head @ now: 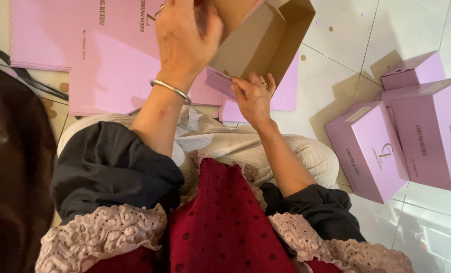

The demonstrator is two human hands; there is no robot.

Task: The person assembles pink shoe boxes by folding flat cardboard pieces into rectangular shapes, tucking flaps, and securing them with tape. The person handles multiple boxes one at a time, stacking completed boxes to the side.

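Pink box (pixel 258 38), brown inside, half folded, held up over lap and floor (pixel 336 76). Left hand (pixel 185 43) wrapped over box wall, fingers curled inside. Silver bangle (pixel 171 90) on left wrist. Right hand (pixel 253 96) pinching pink flap at box bottom. Flat pink sheets (pixel 99 60) on floor behind box. Finished pink boxes (pixel 402 131) stacked at right, well apart.

Two hands are in view, the left hand (pixel 185 38) and the right hand (pixel 253 96). One half-folded box (pixel 266 38), brown inside and pink outside, sits between them. Three finished pink boxes (pixel 369 149) stand on the floor at the right. Several flat pink sheets (pixel 104 65) lie stacked; their exact number cannot be told. One bangle (pixel 171 90) circles the left wrist.
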